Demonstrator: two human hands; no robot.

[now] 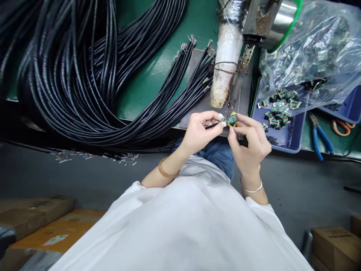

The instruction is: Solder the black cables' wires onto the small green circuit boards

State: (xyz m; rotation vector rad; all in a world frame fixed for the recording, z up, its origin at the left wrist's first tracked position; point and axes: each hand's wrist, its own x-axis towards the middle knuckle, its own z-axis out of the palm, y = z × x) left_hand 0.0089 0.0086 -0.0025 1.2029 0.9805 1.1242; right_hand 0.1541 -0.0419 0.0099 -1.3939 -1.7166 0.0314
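Note:
Between my fingertips, a small green circuit board (232,119) with yellow edges sits under the tip of a soldering iron (238,81) that hangs from above. My right hand (249,139) pinches the board from the right. My left hand (203,128) is closed on the end of a black cable (212,125), its thin wires reaching the board's left side; the exact wire contact is too small to tell. White coverings show on left fingertips. Beside the iron stands a plastic-wrapped white tube (225,71) with a browned lower end.
Bundles of black cables (76,82) cover the left of the green table (152,79). At right are a blue tray (296,139) of circuit boards (279,111), a plastic bag (310,45), blue-handled pliers (319,135) and orange-handled scissors (342,128). Cardboard boxes (337,244) stand below.

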